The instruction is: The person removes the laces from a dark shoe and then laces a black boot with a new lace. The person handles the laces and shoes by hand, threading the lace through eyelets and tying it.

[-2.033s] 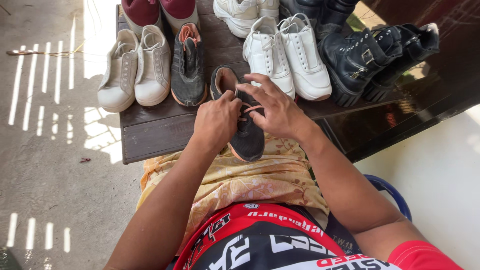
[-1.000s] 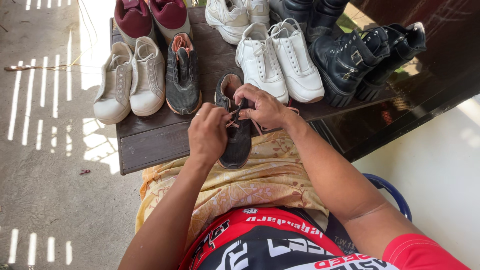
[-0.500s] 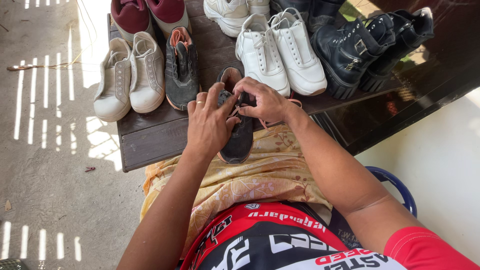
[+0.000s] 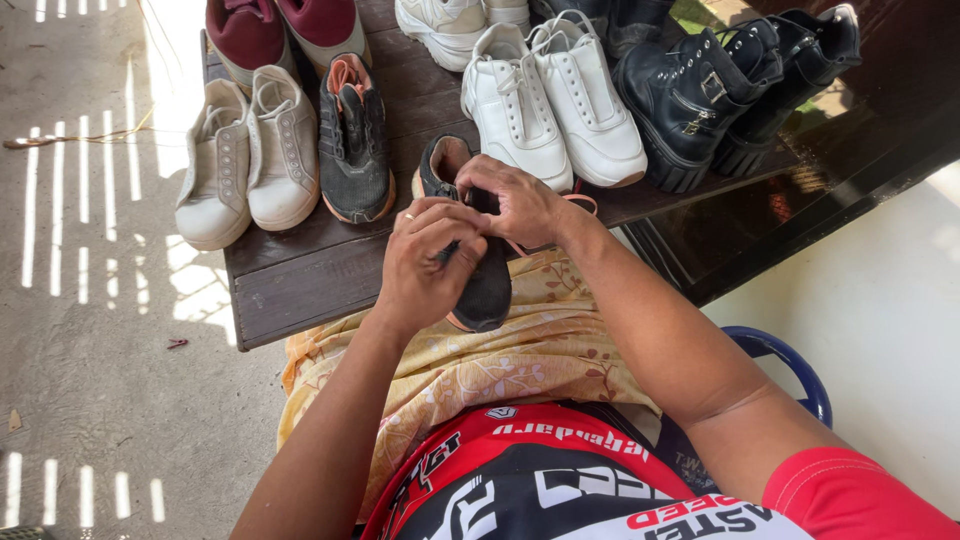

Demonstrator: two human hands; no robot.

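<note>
Matt mesh shoe (image 4: pixel 485 285); glossy leather boots (image 4: pixel 700 100); wooden table (image 4: pixel 300 280).

Middle of the dark shoe (image 4: pixel 487 285) hidden under the left hand (image 4: pixel 425 262) and right hand (image 4: pixel 515 203), laces not visible beneath the fingers, maroon shoes (image 4: pixel 282 30) and far white pair (image 4: pixel 455 22) cut off by the top edge, blue chair (image 4: pixel 790 365) mostly hidden behind the arm.

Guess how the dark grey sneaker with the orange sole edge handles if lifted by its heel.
The dark grey sneaker probably feels light: mesh-like upper, thin sole. The toe, overhanging the wooden table, may sag slightly. It is unlikely to roll, since its sole looks flat.
</note>
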